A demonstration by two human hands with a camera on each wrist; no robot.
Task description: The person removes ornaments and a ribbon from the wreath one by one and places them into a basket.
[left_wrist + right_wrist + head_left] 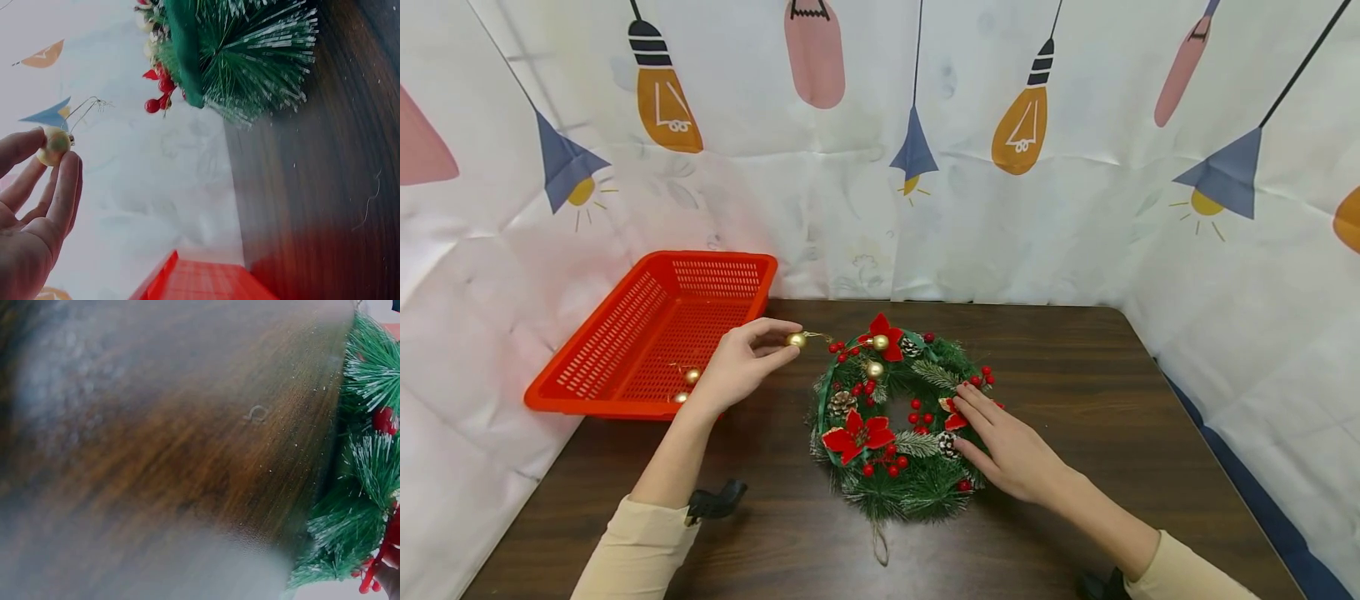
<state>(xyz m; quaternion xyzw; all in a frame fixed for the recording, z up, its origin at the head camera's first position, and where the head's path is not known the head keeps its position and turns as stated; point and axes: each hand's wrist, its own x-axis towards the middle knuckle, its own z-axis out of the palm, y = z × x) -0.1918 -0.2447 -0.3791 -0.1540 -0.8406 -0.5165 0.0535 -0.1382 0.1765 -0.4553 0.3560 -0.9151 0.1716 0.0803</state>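
Observation:
My left hand (737, 362) pinches a small gold ball ornament (796, 340) between thumb and fingers, left of the wreath's upper edge. In the left wrist view a thin gold string (84, 112) trails from the ball toward the wreath. The green Christmas wreath (880, 496) lies flat on the table, dressed with red poinsettias (859, 437), red berries and pinecones (842, 403). Two gold balls (875, 371) sit on its upper left part. My right hand (1011, 446) rests on the wreath's right side with extended fingers, partly covering a poinsettia.
A red plastic basket (587, 407) stands at the table's left, with two gold balls (692, 377) seen inside. The wreath's twine loop (880, 546) points toward the near edge of the brown wooden table (1060, 350). A patterned white curtain (850, 225) hangs behind and at both sides.

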